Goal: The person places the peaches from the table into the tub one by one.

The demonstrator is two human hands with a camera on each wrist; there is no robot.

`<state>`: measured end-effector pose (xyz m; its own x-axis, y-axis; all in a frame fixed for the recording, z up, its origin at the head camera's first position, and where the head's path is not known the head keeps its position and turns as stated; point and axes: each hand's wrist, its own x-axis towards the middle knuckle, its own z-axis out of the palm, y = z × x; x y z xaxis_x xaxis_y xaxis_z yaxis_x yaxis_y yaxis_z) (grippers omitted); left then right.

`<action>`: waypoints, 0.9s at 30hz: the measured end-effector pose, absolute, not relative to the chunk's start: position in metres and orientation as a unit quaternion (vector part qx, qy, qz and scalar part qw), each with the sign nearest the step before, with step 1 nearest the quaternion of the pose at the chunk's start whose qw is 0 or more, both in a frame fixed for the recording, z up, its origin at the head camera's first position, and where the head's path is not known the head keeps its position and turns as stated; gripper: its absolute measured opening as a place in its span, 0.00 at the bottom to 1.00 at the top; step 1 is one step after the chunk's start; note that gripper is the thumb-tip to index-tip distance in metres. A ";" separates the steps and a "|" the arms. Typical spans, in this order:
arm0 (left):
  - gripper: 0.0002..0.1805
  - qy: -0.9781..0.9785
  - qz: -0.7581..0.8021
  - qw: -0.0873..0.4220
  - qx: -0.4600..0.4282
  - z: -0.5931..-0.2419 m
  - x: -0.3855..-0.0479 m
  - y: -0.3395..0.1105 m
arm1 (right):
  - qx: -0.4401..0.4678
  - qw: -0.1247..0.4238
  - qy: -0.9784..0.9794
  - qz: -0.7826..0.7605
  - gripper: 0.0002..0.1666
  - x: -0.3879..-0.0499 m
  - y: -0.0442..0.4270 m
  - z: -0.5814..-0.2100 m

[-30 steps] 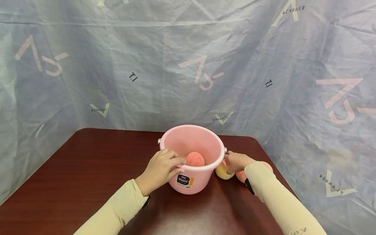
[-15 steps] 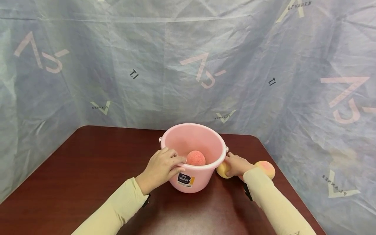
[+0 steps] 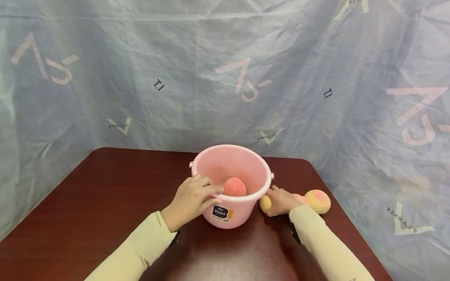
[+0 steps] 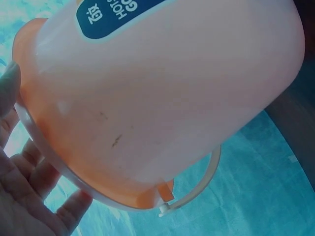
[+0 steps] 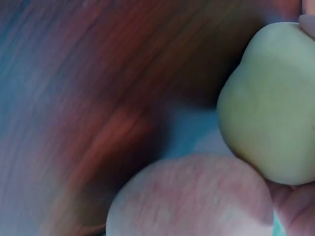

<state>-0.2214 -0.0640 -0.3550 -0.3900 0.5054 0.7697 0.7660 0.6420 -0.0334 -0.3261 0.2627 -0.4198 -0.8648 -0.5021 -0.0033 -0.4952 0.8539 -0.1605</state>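
Observation:
A pink bucket (image 3: 244,208) stands upright on the table, with one reddish peach (image 3: 234,187) inside. My left hand (image 3: 190,198) grips the bucket's near-left rim, thumb on the outer wall; the left wrist view shows the fingers (image 4: 44,177) at that rim. Just right of the bucket, my right hand (image 3: 282,201) holds a yellow peach (image 3: 265,204) low by the table, its fingers and thumb on either side. In the right wrist view this peach (image 5: 270,108) looks pale and partly cut off by the frame.
Beside my right hand lie a pinkish peach (image 3: 300,198), half hidden, and a yellow-pink peach (image 3: 318,201) near the right edge of the dark red table (image 3: 116,195). Grey printed sheeting (image 3: 175,78) hangs behind and at both sides. The bucket's handle (image 4: 204,182) hangs down.
My right hand closes further round the yellow peach and its forearm shifts slightly, uncovering more of the peaches on the right. My left hand keeps its grip on the rim.

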 end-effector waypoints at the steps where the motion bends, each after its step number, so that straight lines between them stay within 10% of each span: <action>1: 0.14 -0.816 -0.167 0.392 -0.390 -0.355 -0.222 -0.064 | -0.255 0.019 0.964 -0.073 0.41 -0.325 0.262 -0.419; 27: 0.14 -0.812 -0.149 0.424 -0.372 -0.359 -0.224 -0.054 | -0.221 0.050 0.972 -0.063 0.34 -0.278 0.257 -0.415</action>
<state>-0.2235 -0.0541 -0.3591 -0.3632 0.4776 0.8000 0.7309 0.6785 -0.0733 -0.2784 0.2569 -0.4154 -0.8971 -0.4361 -0.0702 -0.4234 0.8943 -0.1448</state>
